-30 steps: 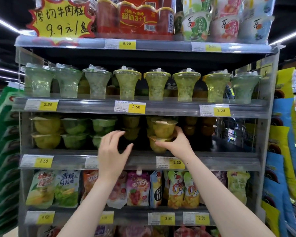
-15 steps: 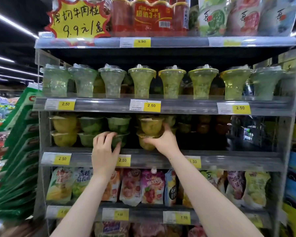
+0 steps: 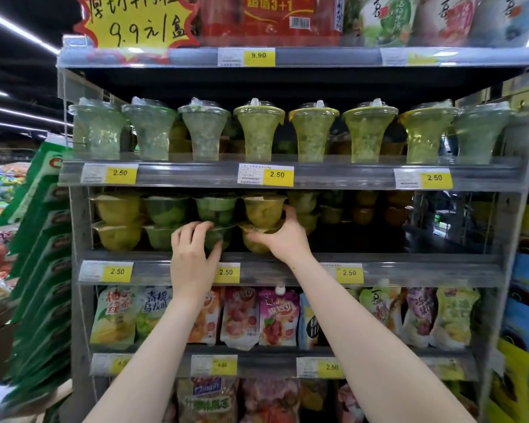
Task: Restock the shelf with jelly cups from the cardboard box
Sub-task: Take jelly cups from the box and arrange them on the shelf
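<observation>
Right grip (image 3: 283, 239) is cupping a stacked yellow jelly cup (image 3: 258, 242) near the shelf (image 3: 409, 265) front edge, left grip (image 3: 193, 254) curling onto a green cup (image 3: 217, 236); thin, slippery walls likely favour rim holds.

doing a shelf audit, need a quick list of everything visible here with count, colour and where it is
tall jelly cups: eight in the front row, pale green to yellow-green, second shelf from the top
short jelly cups: stacked two high, yellow and green, third shelf, left and middle; more sit behind, count unclear
yellow stack: two cups, yellow, third shelf middle
pouches: a row, mixed colours, fourth shelf
price tags: many, white and yellow, on the shelf edges
sale sign: one, yellow with red edge, top left
red multipack: one, top shelf
left hand: fingers curled on a green cup, lower layer
right hand: holding the yellow stack
</observation>
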The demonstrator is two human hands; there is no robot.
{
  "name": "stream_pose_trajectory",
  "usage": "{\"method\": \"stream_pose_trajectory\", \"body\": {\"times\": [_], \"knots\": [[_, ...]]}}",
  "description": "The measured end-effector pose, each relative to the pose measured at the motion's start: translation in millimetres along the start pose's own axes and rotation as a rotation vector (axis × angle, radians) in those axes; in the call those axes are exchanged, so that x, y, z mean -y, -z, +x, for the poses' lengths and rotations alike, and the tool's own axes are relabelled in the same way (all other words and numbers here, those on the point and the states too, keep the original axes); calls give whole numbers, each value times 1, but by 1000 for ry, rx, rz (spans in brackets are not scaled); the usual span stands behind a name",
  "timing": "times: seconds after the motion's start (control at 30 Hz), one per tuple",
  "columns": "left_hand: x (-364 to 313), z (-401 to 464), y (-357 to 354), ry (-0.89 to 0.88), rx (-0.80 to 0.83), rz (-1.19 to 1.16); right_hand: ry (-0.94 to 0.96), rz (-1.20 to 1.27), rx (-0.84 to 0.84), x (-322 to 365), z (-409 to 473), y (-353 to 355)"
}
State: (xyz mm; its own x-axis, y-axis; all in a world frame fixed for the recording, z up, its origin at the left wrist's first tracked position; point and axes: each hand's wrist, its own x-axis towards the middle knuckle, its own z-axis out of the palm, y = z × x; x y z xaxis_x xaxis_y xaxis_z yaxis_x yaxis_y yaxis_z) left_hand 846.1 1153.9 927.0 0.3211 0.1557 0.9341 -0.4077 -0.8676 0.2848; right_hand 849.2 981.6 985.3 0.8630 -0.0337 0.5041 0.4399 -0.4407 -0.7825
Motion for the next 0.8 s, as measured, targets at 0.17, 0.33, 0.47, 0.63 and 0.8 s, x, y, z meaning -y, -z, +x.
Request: {"method": "stream_pose_trajectory", "body": {"times": [0.17, 0.33, 0.47, 0.63, 0.8], "knots": [[-10, -12, 15, -17, -97, -89, 73, -40, 16, 2, -19, 25], [-33, -84, 24, -61, 97, -236, 151, -178, 50, -39, -106, 51], [-46, -175, 16, -1, 402, -304, -16, -288, 168, -112, -191, 56], [-52, -300, 22, 175, 795, -336, -366, -328, 293, -208, -304, 49], [-29, -391, 52, 326, 1081, -317, -612, -316, 376, -256, -420, 31]]}}
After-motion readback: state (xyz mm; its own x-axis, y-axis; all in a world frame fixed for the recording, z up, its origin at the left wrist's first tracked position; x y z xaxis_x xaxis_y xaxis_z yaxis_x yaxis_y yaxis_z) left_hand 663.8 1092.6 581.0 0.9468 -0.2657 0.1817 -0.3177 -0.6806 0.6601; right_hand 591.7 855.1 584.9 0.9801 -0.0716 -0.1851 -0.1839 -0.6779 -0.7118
